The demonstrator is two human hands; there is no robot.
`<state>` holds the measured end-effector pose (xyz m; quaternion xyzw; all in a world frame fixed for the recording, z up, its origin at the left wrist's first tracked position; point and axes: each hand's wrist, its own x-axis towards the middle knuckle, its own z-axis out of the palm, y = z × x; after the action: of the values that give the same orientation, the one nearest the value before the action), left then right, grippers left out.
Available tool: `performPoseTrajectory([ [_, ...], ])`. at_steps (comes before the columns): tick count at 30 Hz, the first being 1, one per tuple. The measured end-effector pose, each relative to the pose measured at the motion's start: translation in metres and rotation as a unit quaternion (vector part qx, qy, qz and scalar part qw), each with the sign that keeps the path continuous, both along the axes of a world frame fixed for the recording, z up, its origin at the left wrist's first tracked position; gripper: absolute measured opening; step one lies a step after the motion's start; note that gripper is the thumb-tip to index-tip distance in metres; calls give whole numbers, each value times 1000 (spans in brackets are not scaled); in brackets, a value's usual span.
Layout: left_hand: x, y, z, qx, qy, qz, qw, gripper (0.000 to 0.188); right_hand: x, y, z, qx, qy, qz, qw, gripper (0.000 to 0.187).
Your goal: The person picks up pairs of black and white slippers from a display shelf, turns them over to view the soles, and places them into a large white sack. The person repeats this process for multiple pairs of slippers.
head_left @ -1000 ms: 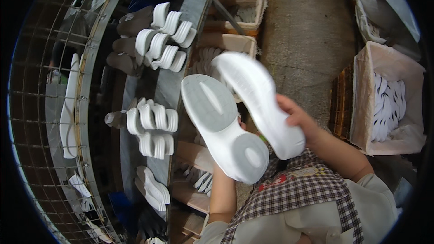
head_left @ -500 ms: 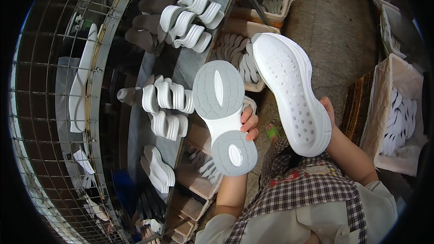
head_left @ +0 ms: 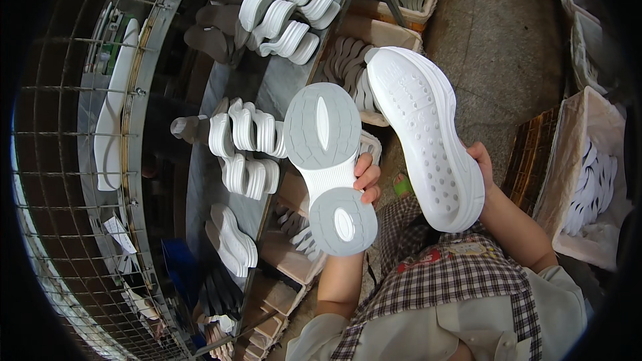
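Note:
My left hand (head_left: pixel 367 178) is closed round the narrow waist of a white shoe sole with grey tread pads (head_left: pixel 324 126). Its tread side faces up, and the fingertips show along its right edge. To the right, my right hand (head_left: pixel 478 162) grips a second sole, all white (head_left: pixel 428 140), by its outer edge near the heel. That one shows its inner side, with a raised rim and rows of round dimples. Both soles are held up in the air side by side, apart from each other, toes pointing away from me.
Stacked white soles (head_left: pixel 244 134) stand on a grey metal bench (head_left: pixel 221 220) at left, beside dark grey soles (head_left: pixel 214 43). A wire mesh (head_left: pixel 60 160) encloses the far left. Lined crates of soles (head_left: pixel 568 180) stand at right; more bins (head_left: pixel 394 27) sit beyond the bench.
Both soles remain in my hands and have shifted slightly left. The view has moved a little, so the bench and crates sit slightly differently.

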<state>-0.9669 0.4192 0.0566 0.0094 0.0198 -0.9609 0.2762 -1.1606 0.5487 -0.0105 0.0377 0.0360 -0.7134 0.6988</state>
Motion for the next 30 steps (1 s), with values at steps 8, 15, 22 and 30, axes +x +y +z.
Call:
performPoseTrajectory([
  [8, 4, -7, -15, -80, -69, 9, 994, 50, 6, -19, 31, -5, 208, 2, 978, 72],
  [15, 9, 19, -14, -233, -421, 36, 876, 52, 16, -33, 90, -58, 720, 1, 691, 48],
  [22, 12, 25, -19, -231, -401, 107, 880, 53, 30, -53, 117, -107, 779, -66, 615, 45],
  [30, 20, 26, -20, -217, -403, 115, 882, 54, 33, -52, 108, -70, 799, -61, 595, 48],
])
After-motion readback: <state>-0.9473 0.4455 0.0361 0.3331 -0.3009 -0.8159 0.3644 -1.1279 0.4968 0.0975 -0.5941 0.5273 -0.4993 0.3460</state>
